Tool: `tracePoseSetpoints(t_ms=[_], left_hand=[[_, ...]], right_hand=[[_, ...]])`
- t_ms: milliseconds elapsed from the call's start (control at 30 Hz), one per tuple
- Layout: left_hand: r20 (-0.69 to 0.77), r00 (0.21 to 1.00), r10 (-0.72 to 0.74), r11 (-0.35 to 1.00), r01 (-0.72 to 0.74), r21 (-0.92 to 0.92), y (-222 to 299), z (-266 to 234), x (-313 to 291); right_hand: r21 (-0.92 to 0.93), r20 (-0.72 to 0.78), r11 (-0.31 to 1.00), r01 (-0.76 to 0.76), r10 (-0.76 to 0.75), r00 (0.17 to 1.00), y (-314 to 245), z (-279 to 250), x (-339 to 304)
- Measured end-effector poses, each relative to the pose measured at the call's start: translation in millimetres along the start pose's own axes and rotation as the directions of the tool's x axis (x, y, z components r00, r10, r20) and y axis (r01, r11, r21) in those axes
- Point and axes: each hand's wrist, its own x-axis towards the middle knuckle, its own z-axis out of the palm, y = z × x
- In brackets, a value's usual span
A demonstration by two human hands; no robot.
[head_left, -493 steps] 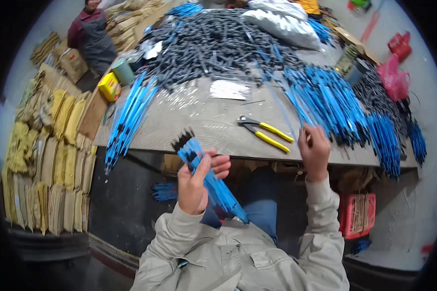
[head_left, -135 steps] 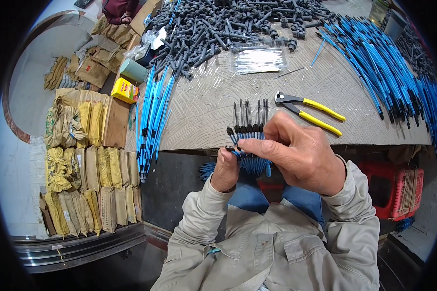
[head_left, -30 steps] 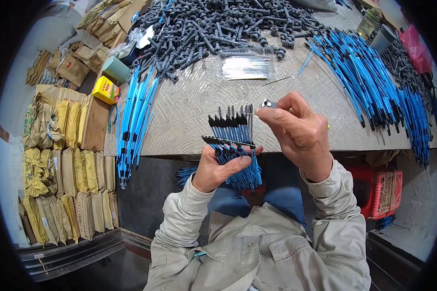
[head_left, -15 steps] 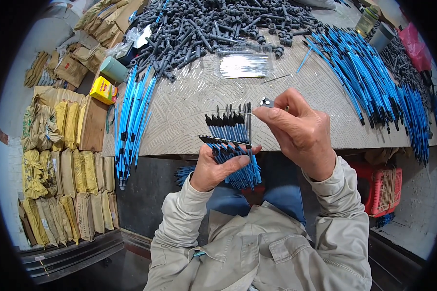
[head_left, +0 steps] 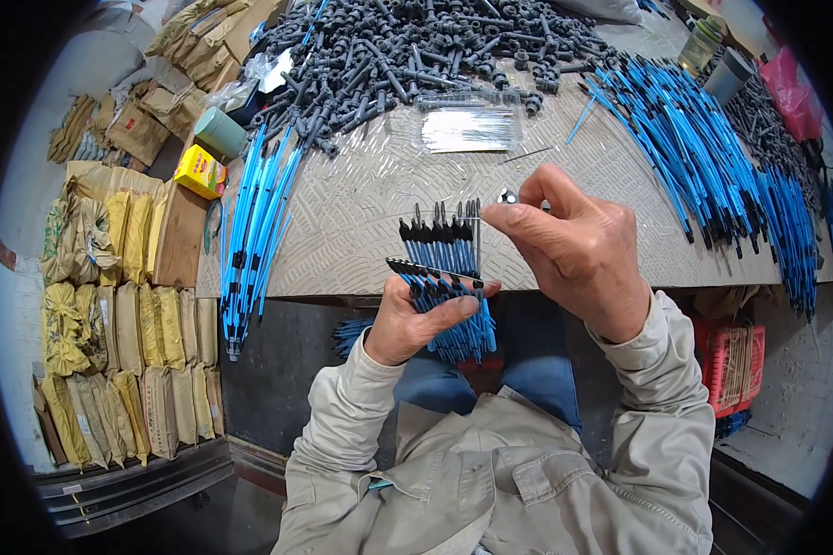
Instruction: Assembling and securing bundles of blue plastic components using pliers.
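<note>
My left hand is closed around a bundle of thin blue rods with black ends, held over the table's near edge. Just beyond the hand, a row of black tips with slender dark points stands up from the bundle. A thin grey rod rises at the row's right side. My right hand is closed in a pinch, thumb and forefinger tips right by that grey rod; whatever lies between them is too small to tell. A small dark and silvery piece shows beside the right forefinger, partly hidden.
A clear tray of thin silvery needles lies beyond my hands. Dark grey plastic fittings are heaped behind it. Blue rods are piled at right and left. A yellow box and a red crate flank the table.
My right hand has shifted very slightly right and turned a little, still pinching. The bundle in my left hand tilts slightly differently, its black tips a touch further right.
</note>
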Motion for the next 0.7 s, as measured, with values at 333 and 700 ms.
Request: tracePoseSetpoints(t_ms=[333,700], left_hand=[[-0.011,1.0,-0.029,0.999,0.029,-0.017,3.0,2.0,-1.2],[0.032,0.999,-0.018,0.993,0.014,0.115,5.2,0.7,-1.2]], right_hand=[[0.006,0.004,1.0,-0.024,0.024,1.0,0.3,-6.1,-0.3],[0.01,0.035,0.999,0.031,-0.031,0.999,1.1,-2.4,0.1]])
